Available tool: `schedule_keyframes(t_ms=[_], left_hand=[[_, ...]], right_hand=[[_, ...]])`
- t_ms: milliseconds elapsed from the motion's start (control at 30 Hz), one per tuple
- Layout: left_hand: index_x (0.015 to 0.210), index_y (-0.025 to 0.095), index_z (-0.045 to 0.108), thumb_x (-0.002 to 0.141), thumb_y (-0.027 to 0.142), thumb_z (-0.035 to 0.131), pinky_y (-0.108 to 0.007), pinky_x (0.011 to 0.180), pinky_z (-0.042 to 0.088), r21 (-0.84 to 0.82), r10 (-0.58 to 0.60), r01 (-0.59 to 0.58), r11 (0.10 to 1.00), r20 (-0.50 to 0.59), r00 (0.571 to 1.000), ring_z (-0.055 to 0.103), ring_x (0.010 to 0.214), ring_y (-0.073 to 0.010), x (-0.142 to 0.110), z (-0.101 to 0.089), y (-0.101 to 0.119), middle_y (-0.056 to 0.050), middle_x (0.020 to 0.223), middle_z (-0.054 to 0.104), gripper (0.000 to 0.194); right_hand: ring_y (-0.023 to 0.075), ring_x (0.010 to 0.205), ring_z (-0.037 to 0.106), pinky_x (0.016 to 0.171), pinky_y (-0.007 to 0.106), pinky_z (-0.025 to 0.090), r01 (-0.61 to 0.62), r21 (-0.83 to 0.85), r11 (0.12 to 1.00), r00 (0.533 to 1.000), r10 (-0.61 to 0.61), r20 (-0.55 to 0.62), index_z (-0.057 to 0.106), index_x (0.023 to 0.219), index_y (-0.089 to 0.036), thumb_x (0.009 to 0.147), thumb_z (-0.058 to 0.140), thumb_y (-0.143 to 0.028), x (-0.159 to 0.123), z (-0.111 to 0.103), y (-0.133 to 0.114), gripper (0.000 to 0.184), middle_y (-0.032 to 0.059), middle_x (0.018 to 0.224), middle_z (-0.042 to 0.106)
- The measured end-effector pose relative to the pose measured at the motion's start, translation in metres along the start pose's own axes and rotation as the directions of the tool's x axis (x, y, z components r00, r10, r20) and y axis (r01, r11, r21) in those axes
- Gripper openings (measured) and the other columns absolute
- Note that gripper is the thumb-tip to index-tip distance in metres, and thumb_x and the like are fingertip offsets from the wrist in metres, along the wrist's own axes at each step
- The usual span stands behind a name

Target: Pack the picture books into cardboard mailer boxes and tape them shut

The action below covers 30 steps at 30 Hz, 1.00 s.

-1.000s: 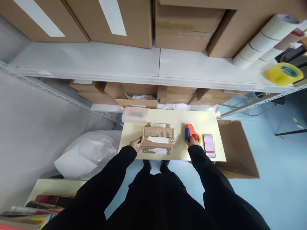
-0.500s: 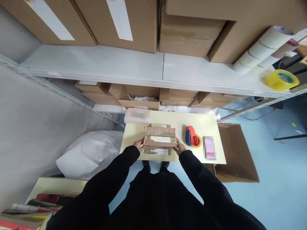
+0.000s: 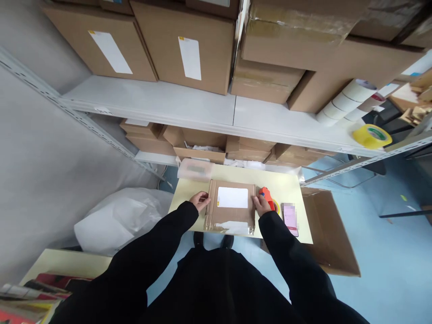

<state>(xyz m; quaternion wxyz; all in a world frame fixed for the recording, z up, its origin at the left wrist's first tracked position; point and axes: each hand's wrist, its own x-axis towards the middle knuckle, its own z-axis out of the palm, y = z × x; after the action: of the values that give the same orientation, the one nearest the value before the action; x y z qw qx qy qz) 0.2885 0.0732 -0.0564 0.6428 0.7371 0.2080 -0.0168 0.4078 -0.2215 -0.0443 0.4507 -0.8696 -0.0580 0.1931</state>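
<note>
A flat cardboard box [image 3: 232, 215] lies before me near the table's front edge, its large face turned up. That face bears a white label [image 3: 232, 197], and a second white patch under shiny tape runs along the near edge. My left hand [image 3: 200, 201] holds the box at its left edge, fingers curled. At the right edge, my right hand [image 3: 261, 204] grips the box with thumb and fingers. Just beyond that hand stands a red and blue tape dispenser [image 3: 267, 196] with a yellow roll, partly hidden by it.
The pale yellow table [image 3: 286, 180] also carries a phone [image 3: 290, 219] and a pinkish translucent roll [image 3: 195, 169]. A shelf [image 3: 202, 102] with boxes and tape rolls rises behind. An open carton [image 3: 332, 229] stands right, a white plastic bag [image 3: 118, 220] left.
The box, earlier tilted up between my hands with a narrow side showing, now lies with its labelled large face up. Both hands have stayed at its sides. The camera view has shifted.
</note>
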Motion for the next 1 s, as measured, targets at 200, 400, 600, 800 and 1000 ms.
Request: schedule_keyframes(t_ms=[200,400,600,800,1000], left_hand=[[0.105,0.014,0.058,0.053,0.042,0.069,-0.035,0.080,0.048,-0.213,-0.171,0.167,0.963,-0.003,0.985,0.060,0.092,-0.0249,0.004,0.024,-0.036,-0.008,0.100,0.065,0.060],[0.114,0.010,0.053,0.059,0.029,0.062,-0.040,0.095,0.038,-0.232,-0.283,0.281,0.931,0.022,0.959,0.044,0.116,-0.0298,-0.003,0.009,-0.064,-0.015,0.121,0.053,0.060],[0.131,0.012,0.035,0.040,0.018,0.070,-0.041,0.100,0.031,-0.042,-0.075,0.078,0.996,0.086,0.994,0.039,0.119,-0.0322,-0.047,-0.002,-0.074,-0.016,0.132,0.040,0.098],[0.115,0.020,0.054,0.059,0.038,0.063,-0.035,0.087,0.046,0.129,0.113,-0.109,0.986,-0.023,0.993,0.059,0.097,-0.0223,-0.051,0.009,-0.044,-0.006,0.112,0.059,0.060],[0.110,0.019,0.057,0.066,0.042,0.057,-0.027,0.066,0.050,0.284,0.102,-0.051,0.957,-0.166,0.981,0.059,0.061,-0.0138,-0.027,0.000,0.000,-0.003,0.078,0.066,0.049]], right_hand=[[0.0223,0.106,0.053,0.084,0.034,0.047,-0.194,0.357,0.914,0.958,0.098,0.271,0.047,0.121,-0.019,0.074,0.046,-0.049,-0.013,0.031,0.011,0.055,0.0095,0.116,0.055],[0.0225,0.121,0.040,0.098,0.040,0.035,-0.031,0.255,0.967,0.974,-0.028,0.225,0.034,0.132,-0.024,0.071,0.048,-0.030,-0.029,0.032,0.053,0.062,0.0060,0.131,0.044],[0.0269,0.111,0.049,0.091,0.045,0.040,0.194,-0.058,0.979,0.938,-0.168,0.303,0.010,0.139,-0.022,0.057,0.063,-0.017,-0.065,0.028,0.074,0.098,0.0154,0.136,0.033],[0.0194,0.088,0.061,0.081,0.037,0.048,0.302,-0.145,0.942,0.943,-0.273,0.190,0.046,0.121,-0.022,0.076,0.049,-0.031,-0.067,0.028,0.036,0.046,0.0102,0.116,0.056],[0.0183,0.062,0.062,0.061,0.030,0.048,0.139,-0.374,0.917,0.990,-0.122,0.068,0.060,0.084,-0.022,0.082,0.040,-0.037,-0.039,0.003,-0.015,0.026,0.0027,0.063,0.065]])
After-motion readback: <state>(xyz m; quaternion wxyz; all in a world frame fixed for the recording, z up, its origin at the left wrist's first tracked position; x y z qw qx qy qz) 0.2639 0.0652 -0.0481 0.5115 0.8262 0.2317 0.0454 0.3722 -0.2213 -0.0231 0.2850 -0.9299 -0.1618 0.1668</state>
